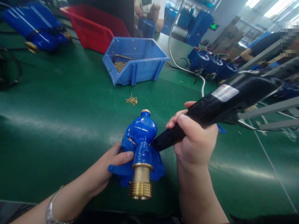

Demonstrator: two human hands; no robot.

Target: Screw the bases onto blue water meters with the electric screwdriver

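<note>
Blue valve (142,137) gripped by left hand (109,165), fingers mostly hidden behind it, black screwdriver (210,109) clasped in right hand (193,140), its tip concealed against the valve, rear cut off.

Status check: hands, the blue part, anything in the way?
Left hand steadies blue valve. Right hand grips black driver, tip at valve. Loose screws beyond, apart.
</note>
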